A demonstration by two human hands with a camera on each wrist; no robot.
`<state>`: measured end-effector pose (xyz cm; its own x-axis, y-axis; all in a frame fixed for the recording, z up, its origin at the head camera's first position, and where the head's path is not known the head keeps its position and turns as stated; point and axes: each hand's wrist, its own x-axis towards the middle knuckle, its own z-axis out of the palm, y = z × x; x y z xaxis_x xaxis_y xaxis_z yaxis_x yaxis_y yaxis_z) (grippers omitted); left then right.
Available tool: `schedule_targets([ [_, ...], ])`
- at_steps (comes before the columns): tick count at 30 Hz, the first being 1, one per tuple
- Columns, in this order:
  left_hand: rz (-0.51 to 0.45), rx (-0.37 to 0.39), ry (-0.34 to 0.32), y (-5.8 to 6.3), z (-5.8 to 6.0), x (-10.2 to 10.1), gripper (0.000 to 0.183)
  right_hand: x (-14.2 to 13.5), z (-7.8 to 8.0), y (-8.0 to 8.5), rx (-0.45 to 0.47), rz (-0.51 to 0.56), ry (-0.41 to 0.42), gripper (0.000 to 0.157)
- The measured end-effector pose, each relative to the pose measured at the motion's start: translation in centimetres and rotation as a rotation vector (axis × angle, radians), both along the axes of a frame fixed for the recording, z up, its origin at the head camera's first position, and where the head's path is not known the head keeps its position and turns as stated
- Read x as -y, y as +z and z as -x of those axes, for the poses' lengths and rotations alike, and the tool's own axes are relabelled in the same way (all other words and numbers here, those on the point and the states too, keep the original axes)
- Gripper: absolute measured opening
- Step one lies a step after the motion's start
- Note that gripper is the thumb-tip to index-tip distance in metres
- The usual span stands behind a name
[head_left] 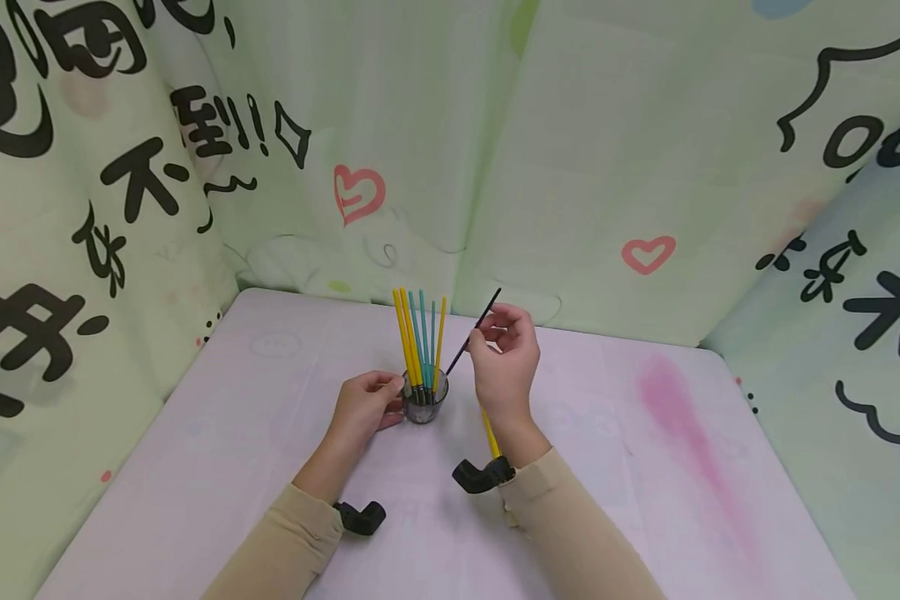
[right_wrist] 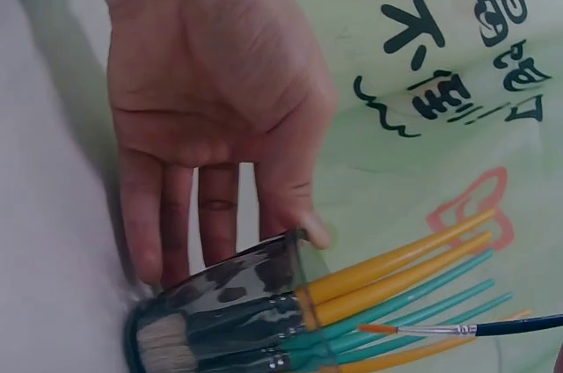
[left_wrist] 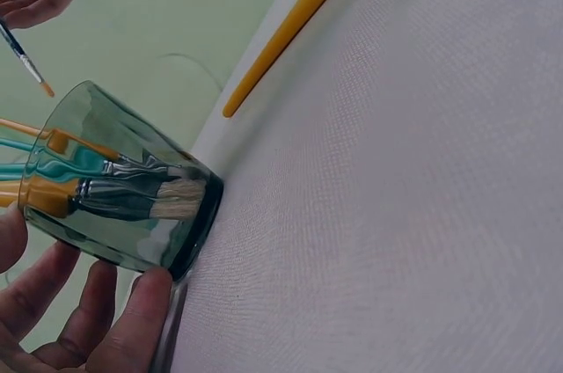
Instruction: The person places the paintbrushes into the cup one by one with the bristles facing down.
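Note:
A clear glass cup [head_left: 422, 412] stands on the table and holds several paintbrushes, bristles down, with yellow handles [head_left: 407, 333] and teal handles [head_left: 423, 337]. At its left side my left hand [head_left: 365, 402] grips the glass between thumb and fingers. To the right of the rim, my right hand [head_left: 508, 354] pinches a thin dark-handled paintbrush [head_left: 487, 311]. Its small orange bristle tip [right_wrist: 376, 329] points down toward the glass, outside it in the left wrist view. The pale bristles [left_wrist: 180, 199] of the standing brushes show through the glass wall.
A yellow brush handle [head_left: 491, 435] lies on the table under my right wrist, partly hidden by it. The pale pink tablecloth [head_left: 607, 500] carries a pink streak on the right. Printed green curtains [head_left: 570, 167] hang behind and at both sides.

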<state>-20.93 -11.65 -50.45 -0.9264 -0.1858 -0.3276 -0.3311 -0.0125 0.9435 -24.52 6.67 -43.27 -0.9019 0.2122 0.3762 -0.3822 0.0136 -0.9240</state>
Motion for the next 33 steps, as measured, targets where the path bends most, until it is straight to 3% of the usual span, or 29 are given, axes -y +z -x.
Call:
schedule_targets([
  [21, -0.017, -0.015, -0.006, -0.2, 0.1, 0.0, 0.023, 0.7, 0.4, -3.9, 0.091, -0.196, 0.054, 0.031],
  [33, -0.009, -0.002, -0.003, 0.0, 0.1, 0.0, 0.023, 0.0, -0.1, -5.5, 0.202, -0.266, 0.076, 0.034],
])
